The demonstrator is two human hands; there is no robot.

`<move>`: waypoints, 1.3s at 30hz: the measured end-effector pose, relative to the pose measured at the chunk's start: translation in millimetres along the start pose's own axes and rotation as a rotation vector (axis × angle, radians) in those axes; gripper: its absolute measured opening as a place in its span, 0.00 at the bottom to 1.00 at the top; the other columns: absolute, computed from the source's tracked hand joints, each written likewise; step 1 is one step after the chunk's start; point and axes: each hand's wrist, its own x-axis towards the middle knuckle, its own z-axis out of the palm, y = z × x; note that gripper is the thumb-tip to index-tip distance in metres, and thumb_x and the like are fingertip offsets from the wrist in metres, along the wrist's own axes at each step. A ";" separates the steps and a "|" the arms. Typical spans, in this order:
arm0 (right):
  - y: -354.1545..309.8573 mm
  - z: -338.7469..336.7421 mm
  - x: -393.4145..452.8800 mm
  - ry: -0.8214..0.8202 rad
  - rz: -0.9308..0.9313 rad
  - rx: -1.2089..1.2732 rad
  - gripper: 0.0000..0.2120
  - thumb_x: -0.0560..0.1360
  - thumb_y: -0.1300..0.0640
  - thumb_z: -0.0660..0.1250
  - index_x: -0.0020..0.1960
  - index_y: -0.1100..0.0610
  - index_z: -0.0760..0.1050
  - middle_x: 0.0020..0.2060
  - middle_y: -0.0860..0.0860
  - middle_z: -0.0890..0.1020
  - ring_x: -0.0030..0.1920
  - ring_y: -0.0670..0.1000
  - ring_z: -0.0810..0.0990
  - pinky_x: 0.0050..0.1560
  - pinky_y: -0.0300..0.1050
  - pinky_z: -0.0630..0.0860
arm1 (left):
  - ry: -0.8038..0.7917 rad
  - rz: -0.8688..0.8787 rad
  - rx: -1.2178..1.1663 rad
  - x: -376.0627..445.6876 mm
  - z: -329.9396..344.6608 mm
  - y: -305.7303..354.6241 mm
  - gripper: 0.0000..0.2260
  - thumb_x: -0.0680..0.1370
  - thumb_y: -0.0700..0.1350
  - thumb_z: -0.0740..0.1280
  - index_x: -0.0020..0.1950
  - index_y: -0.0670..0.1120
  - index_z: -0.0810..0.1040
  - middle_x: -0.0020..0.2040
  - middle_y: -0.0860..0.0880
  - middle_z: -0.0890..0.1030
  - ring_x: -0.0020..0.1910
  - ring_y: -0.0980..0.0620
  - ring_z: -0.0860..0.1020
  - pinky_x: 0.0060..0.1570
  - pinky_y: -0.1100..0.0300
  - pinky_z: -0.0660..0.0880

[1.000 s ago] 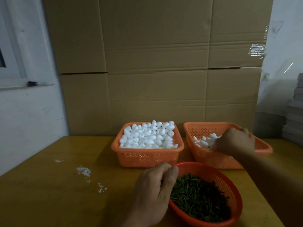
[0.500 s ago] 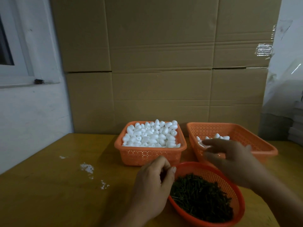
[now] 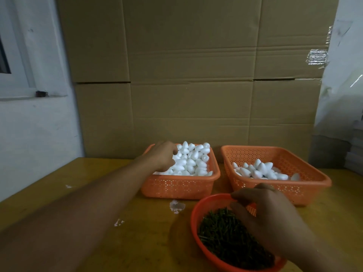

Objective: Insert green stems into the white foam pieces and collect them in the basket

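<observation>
Three orange containers stand on the table: two rectangular baskets and one round bowl. The left hand (image 3: 164, 156) reaches into one basket (image 3: 177, 186), heaped with white foam pieces (image 3: 193, 160), too many to count, dozens at least. The second basket (image 3: 306, 174), just beyond the right hand (image 3: 269, 218), holds roughly fifteen foam pieces (image 3: 260, 170). Under the right hand, the round bowl (image 3: 196, 216) carries green stems (image 3: 227, 238) beyond counting. Two hands show
</observation>
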 end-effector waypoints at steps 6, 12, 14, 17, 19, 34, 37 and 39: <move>-4.8 -0.1 -0.9 0.017 -0.007 0.005 0.10 0.75 0.44 0.67 0.55 0.41 0.83 0.39 0.32 0.77 0.46 0.39 0.76 0.53 0.47 0.76 | -0.142 -0.026 0.216 13.0 14.0 5.8 0.23 0.77 0.43 0.71 0.71 0.47 0.72 0.63 0.48 0.77 0.64 0.48 0.74 0.62 0.49 0.74; -3.5 2.2 -1.5 0.010 -0.004 0.007 0.11 0.75 0.43 0.69 0.56 0.40 0.82 0.39 0.34 0.76 0.45 0.39 0.76 0.54 0.45 0.76 | -0.117 -0.050 0.276 8.1 15.2 8.4 0.18 0.79 0.42 0.68 0.68 0.43 0.73 0.65 0.45 0.74 0.67 0.44 0.71 0.67 0.49 0.69; -3.5 2.9 -1.5 0.010 -0.004 0.011 0.11 0.75 0.43 0.69 0.56 0.40 0.82 0.39 0.34 0.76 0.45 0.40 0.77 0.54 0.46 0.76 | -0.115 -0.055 0.251 6.8 12.1 9.2 0.18 0.78 0.40 0.68 0.68 0.44 0.73 0.64 0.45 0.75 0.67 0.45 0.72 0.66 0.50 0.70; -2.4 2.6 -1.7 0.005 0.004 0.005 0.12 0.75 0.41 0.67 0.57 0.39 0.81 0.41 0.35 0.76 0.46 0.40 0.77 0.54 0.45 0.76 | -0.097 -0.059 0.187 5.1 5.9 13.6 0.13 0.77 0.36 0.67 0.61 0.44 0.76 0.58 0.46 0.80 0.59 0.46 0.78 0.57 0.51 0.74; -1.5 2.1 -2.4 0.004 0.022 0.007 0.12 0.76 0.41 0.67 0.58 0.39 0.81 0.44 0.37 0.77 0.46 0.40 0.77 0.54 0.44 0.76 | -0.052 -0.032 0.144 3.2 2.7 16.4 0.08 0.77 0.35 0.65 0.52 0.47 0.76 0.53 0.48 0.81 0.50 0.48 0.79 0.53 0.51 0.76; -10.8 -2.7 -4.6 0.006 -0.015 0.011 0.11 0.76 0.44 0.68 0.57 0.42 0.82 0.39 0.33 0.75 0.49 0.40 0.76 0.55 0.45 0.75 | 0.460 0.209 -0.431 -63.2 1.9 29.4 0.08 0.73 0.37 0.69 0.46 0.49 0.76 0.41 0.60 0.78 0.41 0.64 0.76 0.40 0.65 0.70; -10.7 -1.9 -4.8 0.008 -0.011 0.015 0.11 0.76 0.44 0.67 0.56 0.42 0.82 0.38 0.33 0.73 0.49 0.40 0.75 0.55 0.45 0.75 | 0.519 0.237 -0.483 -90.2 4.9 38.7 0.09 0.73 0.36 0.71 0.47 0.49 0.77 0.43 0.59 0.78 0.45 0.58 0.77 0.42 0.65 0.73; -10.2 -1.2 -5.0 0.008 -0.001 0.016 0.11 0.76 0.43 0.67 0.56 0.41 0.82 0.40 0.36 0.76 0.49 0.40 0.75 0.55 0.44 0.75 | 0.510 0.248 -0.546 -107.6 7.9 45.3 0.11 0.73 0.34 0.71 0.47 0.49 0.79 0.45 0.58 0.79 0.47 0.58 0.78 0.44 0.65 0.75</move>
